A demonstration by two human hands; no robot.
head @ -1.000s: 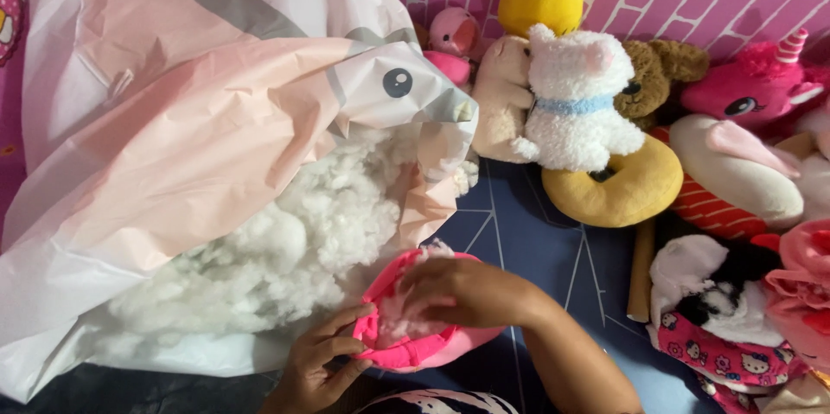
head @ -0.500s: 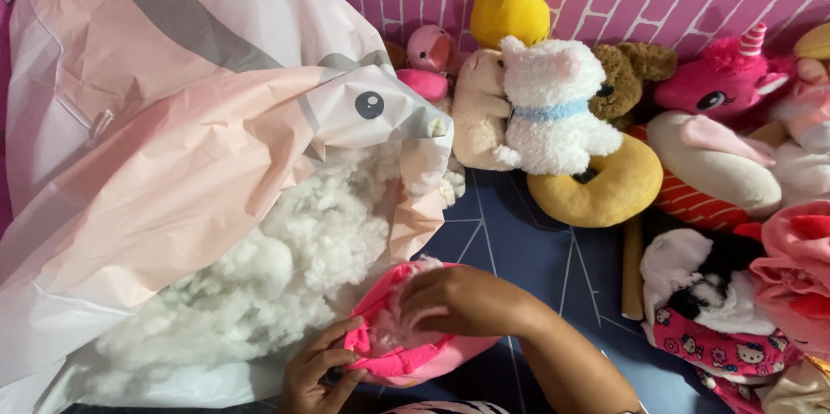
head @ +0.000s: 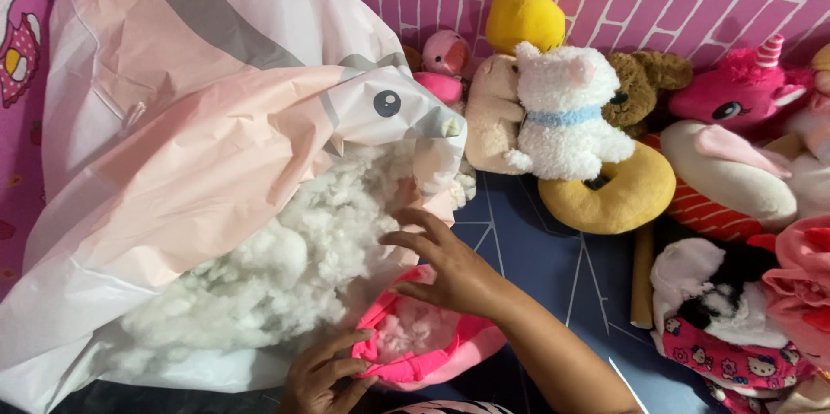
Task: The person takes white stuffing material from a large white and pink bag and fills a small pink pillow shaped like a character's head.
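The left hand (head: 322, 375) grips the edge of a pink plush shell (head: 432, 347) partly filled with white stuffing. The right hand (head: 451, 271) hovers open above it, fingers spread beside the white stuffing (head: 277, 271) spilling from a large pink plastic bag (head: 190, 146).

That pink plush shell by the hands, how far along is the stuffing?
Partly done: white fluff already shows inside the pink plush shell, which looks only part full and is open on top. In hand: the left hand holds its rim while the right hand reaches toward the white stuffing spilling from the big pink bag. Left: more filling, and the opening is not yet closed.
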